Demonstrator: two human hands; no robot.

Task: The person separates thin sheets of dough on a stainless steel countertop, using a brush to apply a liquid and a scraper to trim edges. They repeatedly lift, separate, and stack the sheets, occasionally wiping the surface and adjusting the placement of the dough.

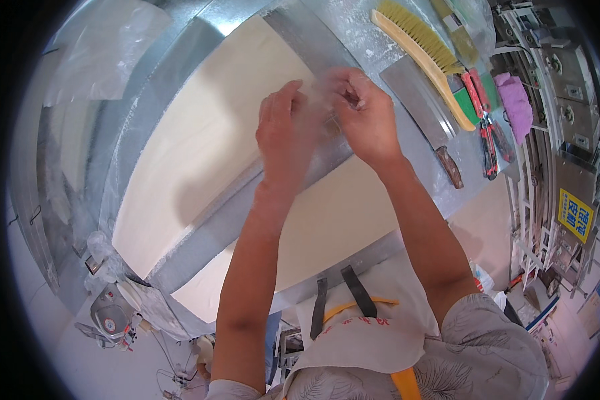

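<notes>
A wide sheet of pale rolled dough lies on the floured metal worktop, and a second dough sheet lies nearer my body. My left hand is above the right part of the larger sheet, its fingers curled. Beside it, over that sheet's right end, my right hand has bent fingers with white powder on them. A whitish haze, apparently flour, blurs the space between the two hands. Whether either hand pinches anything is unclear.
A wooden-handled brush and a large cleaver lie to the right. Red-handled tools, a green pad and a purple cloth are beyond them. Clear plastic sheeting covers the far left. A metal rack stands at right.
</notes>
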